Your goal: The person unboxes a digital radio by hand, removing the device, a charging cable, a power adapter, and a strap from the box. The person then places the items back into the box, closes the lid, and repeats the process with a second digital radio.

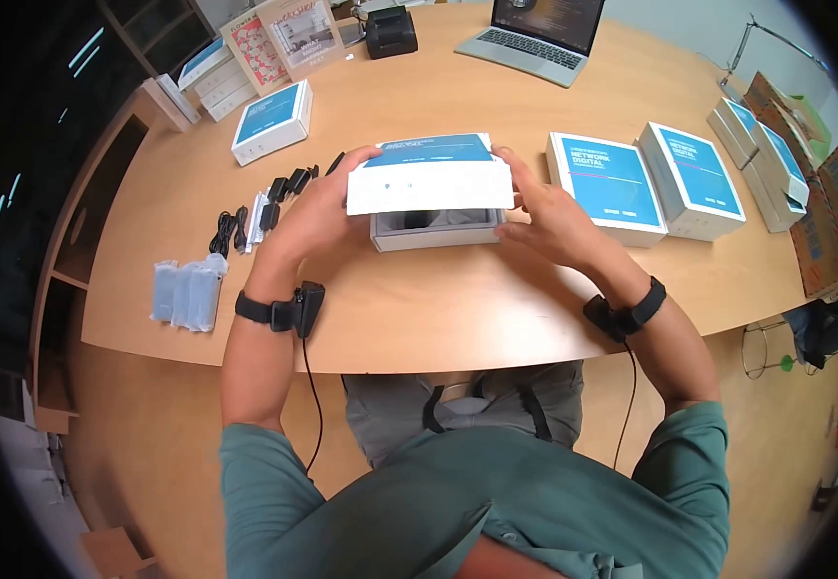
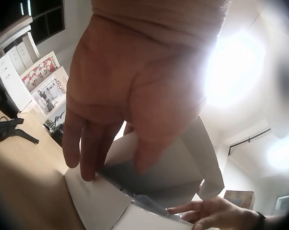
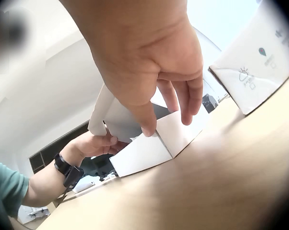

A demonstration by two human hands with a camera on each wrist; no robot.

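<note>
A white cardboard box with a blue-topped lid sits on the table in front of the person. Its lid is tilted partly up, the white front flap facing the person, and dark contents show in the gap below. At the lid's left side, the left hand holds on with its thumb toward the opening and fingers along the side. On the right, the right hand grips the box near its corner, thumb at the front and fingers on the side wall. The box's inside is mostly hidden by the lid.
Two boxes printed NETWORK DIGITAL stand to the right, with more stacked beyond. Leftward lie black adapters, coiled cables and plastic-wrapped pieces. Another box, a laptop and a black device stand farther back.
</note>
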